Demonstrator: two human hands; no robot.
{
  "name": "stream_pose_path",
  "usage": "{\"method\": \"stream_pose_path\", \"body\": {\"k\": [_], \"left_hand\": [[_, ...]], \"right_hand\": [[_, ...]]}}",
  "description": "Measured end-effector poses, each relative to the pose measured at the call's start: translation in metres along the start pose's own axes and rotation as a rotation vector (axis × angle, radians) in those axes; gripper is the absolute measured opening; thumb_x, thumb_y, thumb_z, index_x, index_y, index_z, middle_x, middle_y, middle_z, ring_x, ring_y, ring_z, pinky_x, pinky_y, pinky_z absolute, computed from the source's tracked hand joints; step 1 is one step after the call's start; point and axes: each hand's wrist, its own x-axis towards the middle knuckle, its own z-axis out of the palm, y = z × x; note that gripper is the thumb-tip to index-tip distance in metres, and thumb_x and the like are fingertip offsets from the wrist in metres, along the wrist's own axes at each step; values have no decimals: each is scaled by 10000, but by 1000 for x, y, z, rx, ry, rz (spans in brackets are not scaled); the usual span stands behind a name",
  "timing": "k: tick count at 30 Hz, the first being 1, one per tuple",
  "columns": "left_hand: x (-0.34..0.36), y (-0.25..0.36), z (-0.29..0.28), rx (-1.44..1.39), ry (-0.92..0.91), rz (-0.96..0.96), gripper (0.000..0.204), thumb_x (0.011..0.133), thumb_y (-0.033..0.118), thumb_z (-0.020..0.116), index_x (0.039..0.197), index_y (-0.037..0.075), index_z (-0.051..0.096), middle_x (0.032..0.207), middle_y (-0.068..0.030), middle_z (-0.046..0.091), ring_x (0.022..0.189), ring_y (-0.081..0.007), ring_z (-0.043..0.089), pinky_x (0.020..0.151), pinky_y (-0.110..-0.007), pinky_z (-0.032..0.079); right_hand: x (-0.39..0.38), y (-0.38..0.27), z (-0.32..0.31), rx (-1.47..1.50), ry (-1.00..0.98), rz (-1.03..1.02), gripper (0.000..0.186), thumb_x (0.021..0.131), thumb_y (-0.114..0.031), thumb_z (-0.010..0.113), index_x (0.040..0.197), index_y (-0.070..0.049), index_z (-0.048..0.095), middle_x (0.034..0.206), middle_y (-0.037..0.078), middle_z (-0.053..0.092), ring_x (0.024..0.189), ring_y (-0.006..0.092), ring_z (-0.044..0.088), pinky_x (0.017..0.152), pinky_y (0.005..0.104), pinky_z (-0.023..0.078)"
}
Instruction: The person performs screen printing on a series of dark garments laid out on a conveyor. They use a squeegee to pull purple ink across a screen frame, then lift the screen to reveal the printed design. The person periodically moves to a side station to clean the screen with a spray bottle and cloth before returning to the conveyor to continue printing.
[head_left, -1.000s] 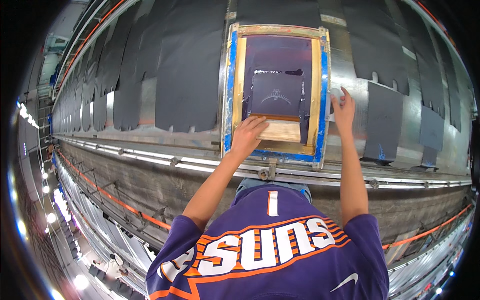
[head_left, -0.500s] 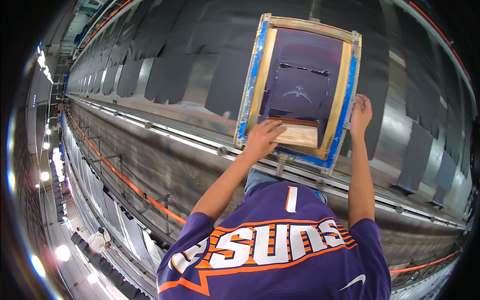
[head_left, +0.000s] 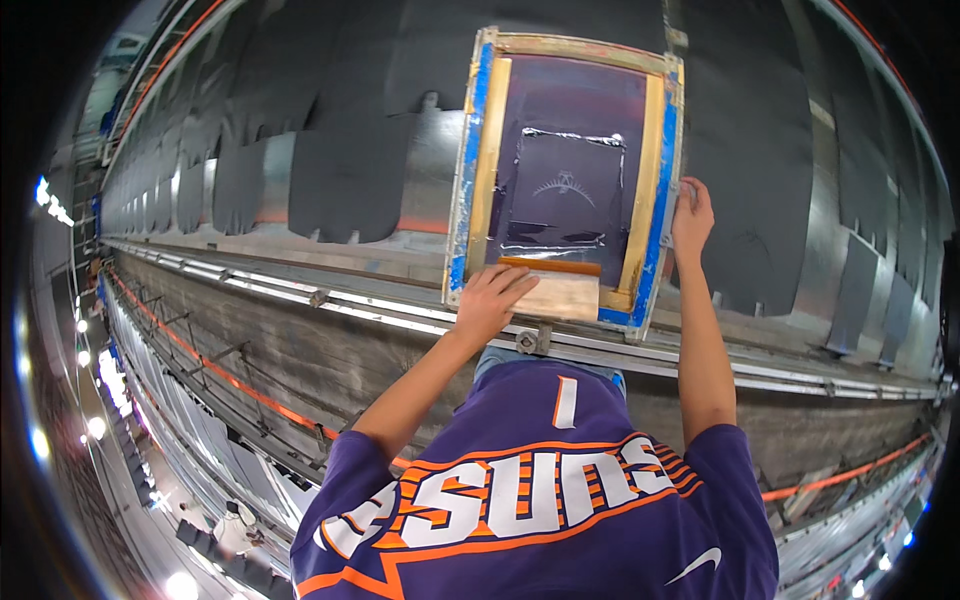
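Note:
A screen printing frame [head_left: 665, 215] with wooden sides and blue tape along its edges lies on the long table. Its dark mesh [head_left: 575, 90] bears a pale arched design [head_left: 565, 185] within a rectangle edged by glossy dark ink [head_left: 570, 135]. At the near end of the mesh is a squeegee [head_left: 560, 293] with a pale wooden handle and an orange-brown blade. My left hand [head_left: 492, 300] grips the handle's left end, thumb side partly hidden. My right hand [head_left: 692, 215] is closed on the frame's right edge, its fingers curled there.
Dark fabric pieces [head_left: 345, 185] lie in rows along the metal table on both sides of the frame. A metal rail [head_left: 400, 315] with clamps runs along the near edge. Behind me are an orange rail [head_left: 225, 380] and another person [head_left: 235, 530] at lower left.
The frame and both hands sit farther left in the view, which has turned slightly. The squeegee stays at the near end, its handle tilted differently, and a glossy ink line shows beyond its blade.

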Motion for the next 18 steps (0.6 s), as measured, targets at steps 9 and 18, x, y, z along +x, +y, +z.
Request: {"method": "stream_pose_path", "body": {"k": [9,18], "left_hand": [[106,-44,4,40,113,19,528,722,-8,644,1217,171,684,1247,-19,658,1133,-253,596,933,-401,507],[228,-89,-23,-75,71,-24,378,729,78,760,1085,206,764,1067,-32,737,966,-257,668,834,-373,552]], "right_hand": [[7,-23,-29,-583,-165,-249,327,929,-324,668,1169,-104,698,1062,132,665,987,239,621,849,380,493],[13,-109,39,-526,-471,-632,418,773,-138,767,1172,-56,676,1182,133,653,1075,324,586,948,432,482]]}}
